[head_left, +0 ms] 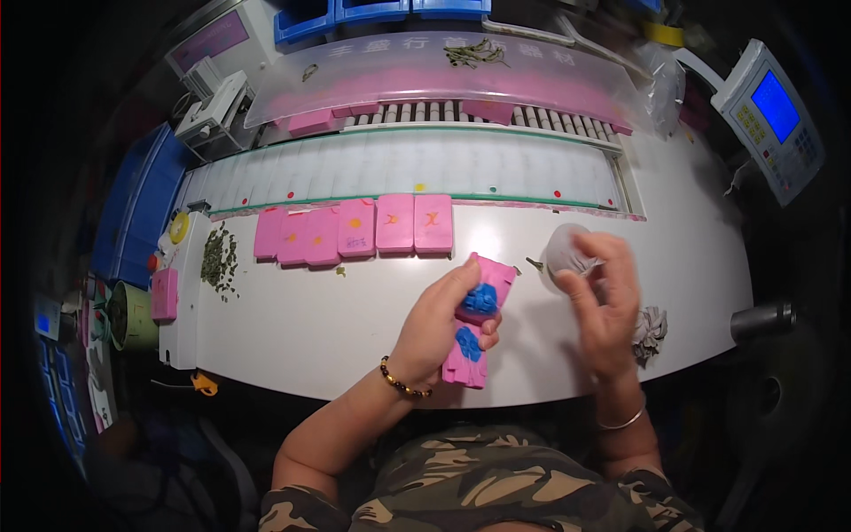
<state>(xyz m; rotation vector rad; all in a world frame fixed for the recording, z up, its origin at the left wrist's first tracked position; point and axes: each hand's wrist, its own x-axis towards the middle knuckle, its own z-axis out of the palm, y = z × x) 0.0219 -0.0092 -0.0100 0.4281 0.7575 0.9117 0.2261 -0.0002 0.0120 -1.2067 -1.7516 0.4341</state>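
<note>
The pink packet point(479, 319) with blue marks sits in the person's left hand point(441, 330), just above the near edge of the white table point(292, 328); the fingers are curled tight around it, thumb on top; it looks flat and long, maybe a few stacked together. The right hand point(605, 306) is held up beside it, close but not touching; its fingers are bent and pinch a thin, see-through little bag point(567, 253), soft and crinkly; I cannot tell what is inside. A row of pink flat packets point(355, 230) lies side by side farther back on the table; a small pile of dry green leaves point(218, 260) lies at the left end. A green round tin point(133, 316) stands off the left edge. A crumpled grey scrap point(650, 332) lies right of the right hand. Blue bins point(372, 13) sit at the far back.
</note>
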